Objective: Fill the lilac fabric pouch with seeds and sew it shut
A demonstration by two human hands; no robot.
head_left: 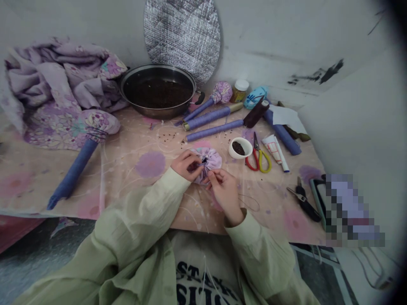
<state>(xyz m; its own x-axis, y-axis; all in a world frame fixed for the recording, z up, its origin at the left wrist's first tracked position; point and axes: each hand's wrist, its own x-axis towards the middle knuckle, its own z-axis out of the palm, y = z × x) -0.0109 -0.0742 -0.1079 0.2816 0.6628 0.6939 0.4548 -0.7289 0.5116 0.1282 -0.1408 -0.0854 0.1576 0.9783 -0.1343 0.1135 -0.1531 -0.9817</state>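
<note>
A gathered lilac fabric pouch (pixel 213 157) with a puckered opening lies on the table between my hands. My left hand (pixel 187 164) is closed on the pouch's gathered edge, its fingers curled at the opening. My right hand (pixel 222 186) pinches at the near side of the pouch, and a thin thread (pixel 252 202) loops on the table beside it. Whether a needle is between the fingers is too small to make out. A small white bowl (pixel 241 148) of dark grains stands just beyond my right hand, beside scissors (pixel 259 157) with red and yellow handles.
A dark pan (pixel 159 111) stands at the back, beside bunched floral cloth (pixel 57 93). A blue-handled fabric-headed stick (pixel 76 169) lies left. Wrapped blue rods (pixel 216 129), a dark thread spool (pixel 256 113) and a lidded jar (pixel 241 91) lie behind. Pliers (pixel 305 202) rest at right.
</note>
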